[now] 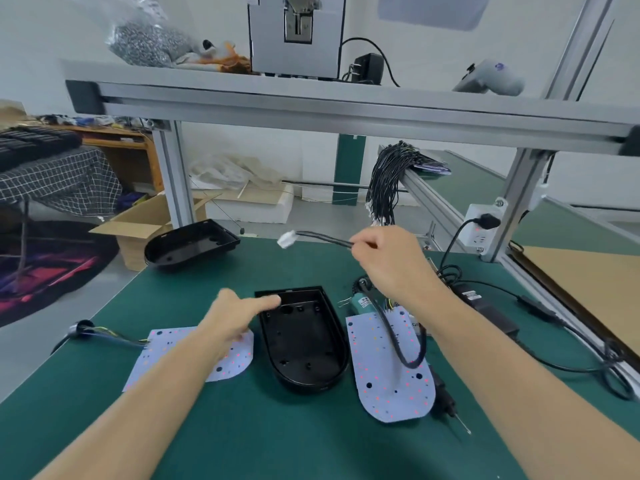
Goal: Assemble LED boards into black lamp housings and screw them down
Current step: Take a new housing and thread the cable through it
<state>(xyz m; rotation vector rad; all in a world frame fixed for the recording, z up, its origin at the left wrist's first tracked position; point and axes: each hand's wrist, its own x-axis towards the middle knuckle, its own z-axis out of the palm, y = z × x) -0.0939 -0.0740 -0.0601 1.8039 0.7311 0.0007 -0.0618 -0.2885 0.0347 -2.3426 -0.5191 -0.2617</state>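
Two hands: right hand (388,261) pinches cable (323,237); left hand (235,317) open, fingertips seemingly touching housing (304,344), hiding LED board (194,355).

Both forearms and hands (239,317) are bare, no sleeves showing.

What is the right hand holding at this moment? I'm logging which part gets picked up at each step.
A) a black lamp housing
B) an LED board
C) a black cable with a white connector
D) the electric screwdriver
C: the right hand pinches a black cable raised above the table, its white connector sticking out to the left, while the LED board and black housing lie on the mat.
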